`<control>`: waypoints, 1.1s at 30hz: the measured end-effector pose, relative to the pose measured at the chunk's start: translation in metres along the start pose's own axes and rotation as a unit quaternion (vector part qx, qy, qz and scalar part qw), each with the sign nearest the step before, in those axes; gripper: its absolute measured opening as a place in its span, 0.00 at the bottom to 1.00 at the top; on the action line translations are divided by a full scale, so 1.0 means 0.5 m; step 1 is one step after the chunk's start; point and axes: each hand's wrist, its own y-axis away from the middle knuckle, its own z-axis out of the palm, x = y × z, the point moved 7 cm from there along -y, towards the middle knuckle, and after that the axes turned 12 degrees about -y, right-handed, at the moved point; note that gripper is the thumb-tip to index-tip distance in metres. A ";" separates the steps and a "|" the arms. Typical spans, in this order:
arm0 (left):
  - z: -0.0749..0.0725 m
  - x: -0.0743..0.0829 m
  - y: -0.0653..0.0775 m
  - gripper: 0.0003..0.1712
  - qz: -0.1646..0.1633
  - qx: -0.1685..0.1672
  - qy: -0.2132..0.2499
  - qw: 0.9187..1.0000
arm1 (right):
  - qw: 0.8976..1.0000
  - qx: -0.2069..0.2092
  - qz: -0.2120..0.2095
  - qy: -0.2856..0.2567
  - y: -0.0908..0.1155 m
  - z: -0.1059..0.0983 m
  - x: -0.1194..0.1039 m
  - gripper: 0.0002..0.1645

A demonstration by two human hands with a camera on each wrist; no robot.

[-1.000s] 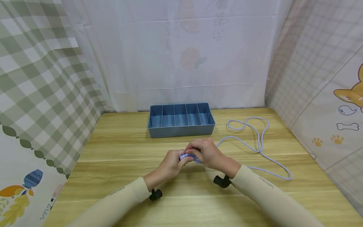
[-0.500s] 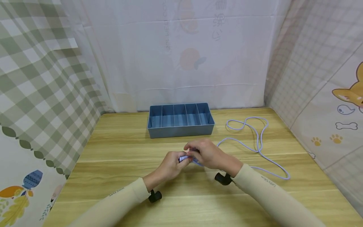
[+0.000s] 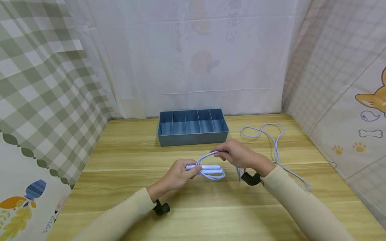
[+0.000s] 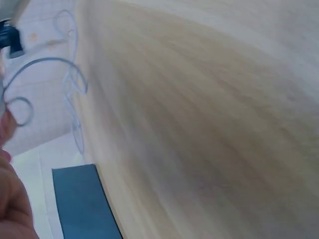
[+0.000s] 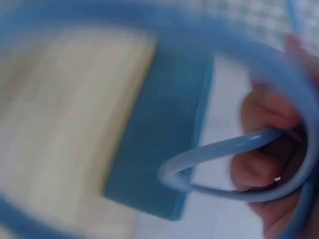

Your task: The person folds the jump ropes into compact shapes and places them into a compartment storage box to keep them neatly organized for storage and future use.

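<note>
We record: two lilac handles [image 3: 211, 167], clamped in the left grip [image 3: 178, 175], near side of the blue tray [image 3: 193, 139]; lilac cord [image 3: 208, 155], pinched in the right grip [image 3: 239, 155], now drawn rightward (winding seems under way).

left sleeve [image 3: 114, 214]: long, plain beige, snug | right sleeve [image 3: 310, 207]: matching beige | lettering [image 3: 303, 188]: small, dark, along both forearms, unreadable | left wrist unit [image 3: 162, 209]: black, stubby | right wrist unit [image 3: 251, 179]: black, rounded
</note>
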 end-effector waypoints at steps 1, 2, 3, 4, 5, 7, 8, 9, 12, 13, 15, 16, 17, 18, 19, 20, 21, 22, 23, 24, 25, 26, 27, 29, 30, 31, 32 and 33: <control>0.000 0.004 -0.001 0.18 0.003 -0.002 0.026 1.000 | 1.000 0.009 -0.012 0.002 0.001 0.002 0.008 0.12; -0.001 0.006 -0.002 0.18 0.002 -0.001 0.053 0.999 | 1.000 0.019 -0.023 0.003 0.003 0.006 0.015 0.12; -0.003 0.008 -0.003 0.18 -0.001 0.003 0.082 0.997 | 0.999 0.030 -0.037 0.003 0.005 0.011 0.022 0.13; -0.005 0.010 -0.003 0.17 -0.007 0.010 0.111 0.994 | 0.998 0.041 -0.048 -0.005 0.006 0.016 0.029 0.12; -0.008 0.010 -0.004 0.17 -0.014 0.020 0.138 0.990 | 0.997 0.051 -0.054 -0.014 0.007 0.021 0.037 0.12; -0.014 0.012 -0.005 0.18 -0.020 0.046 0.180 0.982 | 0.996 0.070 -0.059 -0.022 0.012 0.032 0.047 0.10; -0.018 0.012 -0.006 0.18 -0.024 0.061 0.190 0.980 | 0.995 0.080 -0.058 -0.011 0.015 0.038 0.050 0.08; -0.022 0.012 -0.006 0.18 -0.026 0.077 0.198 0.977 | 0.994 0.091 -0.059 0.010 0.017 0.044 0.052 0.07; -0.030 0.005 -0.009 0.16 -0.036 0.126 0.206 0.970 | 0.983 0.110 -0.064 0.132 0.025 0.069 0.042 0.07; -0.033 0.002 -0.009 0.16 -0.039 0.144 0.206 0.967 | 0.973 0.112 -0.077 0.184 0.026 0.080 0.034 0.06; -0.037 -0.004 -0.010 0.15 -0.041 0.181 0.203 0.962 | 0.952 0.108 -0.102 0.269 0.026 0.105 0.014 0.05; -0.039 -0.006 -0.011 0.15 -0.037 0.197 0.192 0.961 | 0.939 0.105 -0.117 0.304 0.025 0.118 0.002 0.06; -0.041 -0.006 -0.010 0.14 -0.030 0.214 0.176 0.960 | 0.927 0.102 -0.135 0.335 0.024 0.129 -0.010 0.07; -0.044 -0.005 -0.009 0.14 -0.023 0.230 0.155 0.960 | 0.915 0.103 -0.152 0.360 0.023 0.139 -0.023 0.08; -0.046 -0.002 -0.008 0.14 -0.013 0.246 0.125 0.961 | 0.904 0.107 -0.167 0.379 0.022 0.146 -0.035 0.08; -0.048 0.001 -0.006 0.13 -0.002 0.261 0.090 0.961 | 0.894 0.113 -0.180 0.393 0.021 0.151 -0.048 0.08; -0.050 0.005 -0.004 0.13 0.008 0.276 0.053 0.960 | 0.887 0.122 -0.193 0.402 0.021 0.154 -0.060 0.07; -0.052 0.008 -0.002 0.12 0.017 0.289 0.018 0.957 | 0.879 0.132 -0.207 0.408 0.021 0.156 -0.071 0.07; -0.053 0.010 0.001 0.11 0.024 0.299 -0.014 0.954 | 0.873 0.143 -0.220 0.410 0.021 0.157 -0.082 0.07; -0.052 0.012 0.004 0.11 0.032 0.306 -0.042 0.951 | 0.868 0.152 -0.233 0.411 0.022 0.156 -0.092 0.07; -0.051 0.014 0.005 0.10 0.040 0.309 -0.062 0.948 | 0.863 0.160 -0.246 0.412 0.023 0.155 -0.101 0.08; -0.049 0.015 0.006 0.09 0.048 0.309 -0.079 0.947 | 0.856 0.168 -0.259 0.413 0.024 0.154 -0.110 0.09; -0.047 0.016 0.007 0.08 0.056 0.305 -0.093 0.946 | 0.850 0.176 -0.271 0.416 0.025 0.152 -0.117 0.11; -0.043 0.020 0.009 0.07 0.077 0.295 -0.120 0.945 | 0.839 0.188 -0.289 0.421 0.028 0.144 -0.130 0.15; -0.042 0.023 0.010 0.06 0.086 0.288 -0.131 0.945 | 0.834 0.193 -0.294 0.426 0.030 0.139 -0.135 0.17; -0.041 0.026 0.010 0.06 0.093 0.279 -0.139 0.946 | 0.830 0.196 -0.300 0.427 0.032 0.133 -0.139 0.18; -0.041 0.029 0.010 0.05 0.098 0.271 -0.149 0.946 | 0.829 0.195 -0.304 0.427 0.033 0.127 -0.143 0.19; -0.040 0.031 0.010 0.04 0.102 0.260 -0.156 0.948 | 0.828 0.192 -0.308 0.428 0.034 0.122 -0.147 0.19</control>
